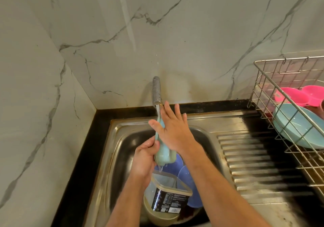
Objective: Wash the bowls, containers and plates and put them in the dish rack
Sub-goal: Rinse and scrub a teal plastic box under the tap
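Observation:
Over the steel sink my left hand grips the edge of a light blue plate, held on edge under water running from the tap. My right hand lies flat against the plate's right face with fingers spread and straight. Below in the basin stand a clear plastic container with a dark label, blue plates and a beige bowl. The wire dish rack at the right holds a light blue bowl and pink dishes.
A ribbed steel drainboard runs from the basin to the rack. Black countertop borders the sink on the left and back. Marble wall tiles rise directly behind the tap.

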